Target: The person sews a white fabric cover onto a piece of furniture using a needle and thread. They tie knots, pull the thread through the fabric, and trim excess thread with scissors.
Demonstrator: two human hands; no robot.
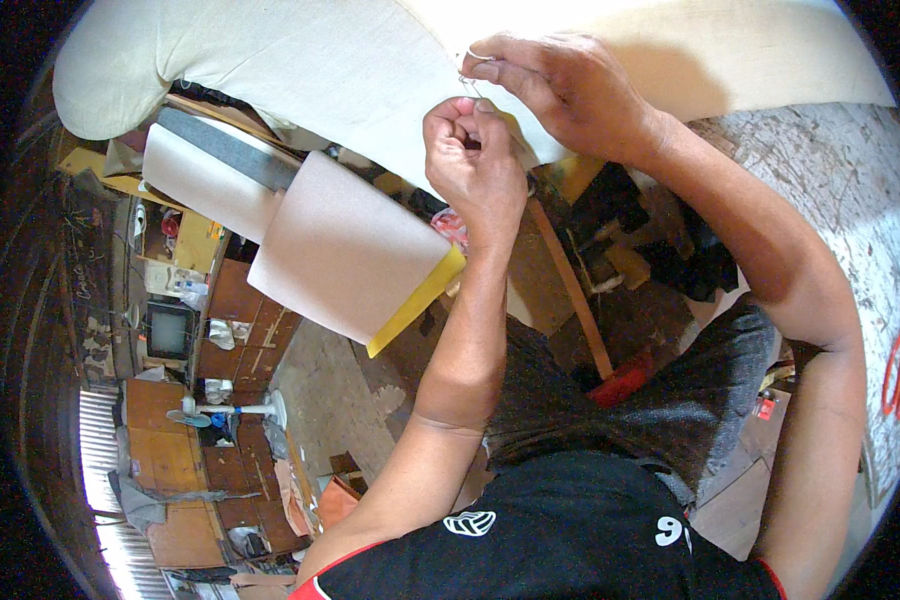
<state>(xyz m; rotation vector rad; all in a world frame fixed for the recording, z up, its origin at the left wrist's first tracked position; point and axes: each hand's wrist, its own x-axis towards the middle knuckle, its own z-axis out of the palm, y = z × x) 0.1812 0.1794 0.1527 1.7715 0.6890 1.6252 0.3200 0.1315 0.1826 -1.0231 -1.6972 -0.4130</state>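
Note:
A large padded piece covered in off-white cloth (340,75) curves across the top of the view. Over its lower edge, my left hand (478,165) is closed, thumb and index finger pinched together at a thin strand (475,88) that looks like thread. My right hand (570,90) comes in from the right just above it, its thumb and fingertips also pinched at the strand. The fingertips of both hands are close together but apart. The strand is too fine to tell exactly what it is, and its ends are hidden.
Left of my left forearm stand pale padded panels (345,240), one with a yellow edge strip (417,300). Red-handled scissors (898,375) lie on the worn, pale tabletop (830,170). Dark cloth scraps (680,255) lie below. A fan (275,408) and wooden cabinets (160,430) stand farther left.

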